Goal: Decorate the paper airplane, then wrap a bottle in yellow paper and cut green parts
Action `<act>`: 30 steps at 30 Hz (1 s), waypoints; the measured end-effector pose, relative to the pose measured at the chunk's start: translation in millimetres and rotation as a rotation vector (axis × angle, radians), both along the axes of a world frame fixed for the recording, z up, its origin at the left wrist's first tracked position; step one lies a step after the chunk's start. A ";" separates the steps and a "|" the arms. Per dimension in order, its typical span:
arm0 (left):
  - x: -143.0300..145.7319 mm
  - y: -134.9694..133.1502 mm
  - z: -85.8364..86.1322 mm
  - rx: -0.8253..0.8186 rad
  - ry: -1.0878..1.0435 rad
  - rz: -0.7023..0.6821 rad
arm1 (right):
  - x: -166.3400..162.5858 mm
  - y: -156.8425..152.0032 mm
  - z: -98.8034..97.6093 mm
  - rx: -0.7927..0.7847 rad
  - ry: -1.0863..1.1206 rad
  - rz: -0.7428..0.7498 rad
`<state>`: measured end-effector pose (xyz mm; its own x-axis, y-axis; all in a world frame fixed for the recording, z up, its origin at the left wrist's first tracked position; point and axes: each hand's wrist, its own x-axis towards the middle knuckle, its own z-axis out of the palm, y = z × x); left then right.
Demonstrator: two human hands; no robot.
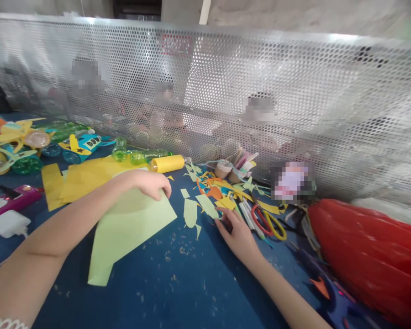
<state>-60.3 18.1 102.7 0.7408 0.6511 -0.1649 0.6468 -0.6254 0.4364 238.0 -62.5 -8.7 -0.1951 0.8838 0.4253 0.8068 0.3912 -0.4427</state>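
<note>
My left hand (154, 185) is closed on the upper edge of a large pale green paper sheet (130, 233), its fingers curled over the corner. The sheet lies on the blue table with one narrow leg pointing toward me. Farther right, my right hand (238, 235) has thumb and index finger at the lower end of a small pale green paper strip (207, 205), pinching it. Between the two hands lies a rounded pale green cutout (191, 213) with small offcuts. Scissors with red and yellow handles (276, 226) rest just beyond my right hand.
Yellow paper (85, 176), a yellow-wrapped bottle (167, 163) and bottle planes (89, 144) stand left. Scraps and pens (248, 214) lie mid-right. A glue gun (339, 292) and red plastic bag (370, 246) are right. A perforated metal screen (205, 82) borders the back; people sit behind.
</note>
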 end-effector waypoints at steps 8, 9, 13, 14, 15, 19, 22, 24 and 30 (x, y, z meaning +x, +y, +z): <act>12.0 -12.3 23.8 0.606 -0.925 0.153 | -1.8 -10.0 9.0 0.018 0.043 0.105; 13.9 -15.1 23.9 0.695 -1.013 0.202 | -1.2 -11.3 8.7 0.034 0.070 0.157; 17.4 -28.7 23.6 1.054 -1.114 0.341 | 0.9 -14.5 5.0 0.061 0.145 0.300; 17.6 -31.8 23.1 1.149 -1.110 0.365 | 0.7 -15.0 4.2 0.052 0.155 0.305; 17.8 -34.4 22.1 1.242 -1.104 0.378 | 0.0 -15.4 3.5 0.035 0.161 0.310; 20.0 -45.3 12.8 1.468 -1.037 0.266 | -5.4 -15.7 0.0 -0.063 0.208 0.288; 26.3 -64.2 4.5 1.183 -0.876 0.037 | -9.0 -14.9 -2.5 -0.084 0.336 0.212; 32.8 -83.3 0.3 0.784 -0.603 -0.133 | -9.1 -14.4 -2.2 -0.066 0.420 0.159; 50.9 -133.9 -14.6 0.815 -0.282 -0.700 | 0.8 -5.7 2.4 -0.019 0.540 0.099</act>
<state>-9.4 -115.8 88.1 0.9308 -0.0886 0.3546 -0.0188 -0.9805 -0.1958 238.8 -68.2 -6.4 -0.0358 0.8807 0.4723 0.4229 0.4416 -0.7913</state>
